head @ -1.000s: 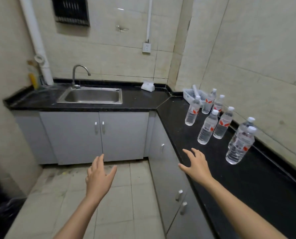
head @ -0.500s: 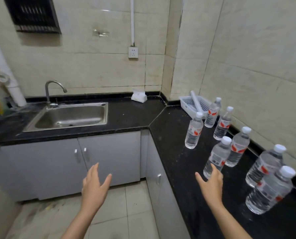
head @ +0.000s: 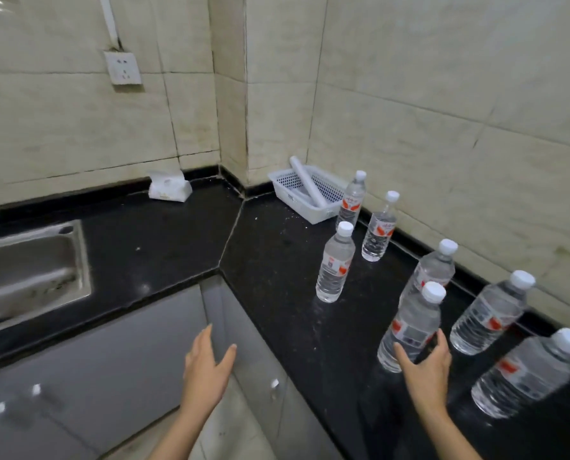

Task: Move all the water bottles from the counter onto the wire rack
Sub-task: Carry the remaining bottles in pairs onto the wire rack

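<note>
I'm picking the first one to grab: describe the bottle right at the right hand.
The clear plastic water bottle has a white screw cap on and a white-and-red label round its middle. It looks full of clear water. It stands on its base on the black stone counter, just before another bottle. The right hand spreads thumb and fingers either side of its lower part; contact is unclear.

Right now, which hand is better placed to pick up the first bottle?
Right. The right hand is over the counter, thumb and fingers spread either side of the closest bottle. The left hand is open off the counter edge, in front of the cabinet doors, away from every bottle.
</note>
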A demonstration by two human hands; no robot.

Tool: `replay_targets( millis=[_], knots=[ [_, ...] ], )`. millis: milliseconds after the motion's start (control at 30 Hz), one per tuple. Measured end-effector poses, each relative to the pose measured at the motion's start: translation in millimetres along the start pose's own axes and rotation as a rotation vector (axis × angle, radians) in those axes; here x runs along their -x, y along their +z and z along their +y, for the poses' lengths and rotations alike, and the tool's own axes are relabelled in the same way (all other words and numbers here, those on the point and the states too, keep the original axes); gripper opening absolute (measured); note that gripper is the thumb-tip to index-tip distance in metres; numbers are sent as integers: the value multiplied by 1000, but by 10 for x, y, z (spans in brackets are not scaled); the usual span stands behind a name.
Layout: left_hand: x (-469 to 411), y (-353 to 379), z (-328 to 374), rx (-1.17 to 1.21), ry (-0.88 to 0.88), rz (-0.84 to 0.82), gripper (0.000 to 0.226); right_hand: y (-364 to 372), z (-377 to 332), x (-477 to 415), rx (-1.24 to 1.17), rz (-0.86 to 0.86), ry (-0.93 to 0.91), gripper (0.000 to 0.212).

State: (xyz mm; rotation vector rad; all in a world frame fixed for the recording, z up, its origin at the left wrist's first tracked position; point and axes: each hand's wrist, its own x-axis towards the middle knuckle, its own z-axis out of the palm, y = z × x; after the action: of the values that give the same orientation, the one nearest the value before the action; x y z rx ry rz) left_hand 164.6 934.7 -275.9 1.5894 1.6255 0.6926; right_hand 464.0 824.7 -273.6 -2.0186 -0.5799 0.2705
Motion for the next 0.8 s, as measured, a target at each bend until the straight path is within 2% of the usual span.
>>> replay_targets(
  millis=[133, 267, 467, 567, 700, 800],
  knots=[
    [-596, 10, 127, -18, 77, -118, 63, 237, -22, 124, -49, 113, 121, 87],
    [-920, 226, 256, -33, 86, -252, 63, 337, 24, 256, -20, 134, 210, 87],
    [-1050, 858, 575, -28, 124, -390, 63, 295, -16, 83, -28, 218, 214, 88],
    [-1139, 1110, 820, -39, 198, -426, 70, 360, -25, -40, -61, 271, 191, 95],
    [-1332, 1296, 1195, -8, 312, -441, 88, 584, -92, -229, -237, 396, 242, 106],
    [-1538, 1431, 1463, 72, 358, -467, 107, 694, -212, -409, -333, 518, 300, 103]
  ],
)
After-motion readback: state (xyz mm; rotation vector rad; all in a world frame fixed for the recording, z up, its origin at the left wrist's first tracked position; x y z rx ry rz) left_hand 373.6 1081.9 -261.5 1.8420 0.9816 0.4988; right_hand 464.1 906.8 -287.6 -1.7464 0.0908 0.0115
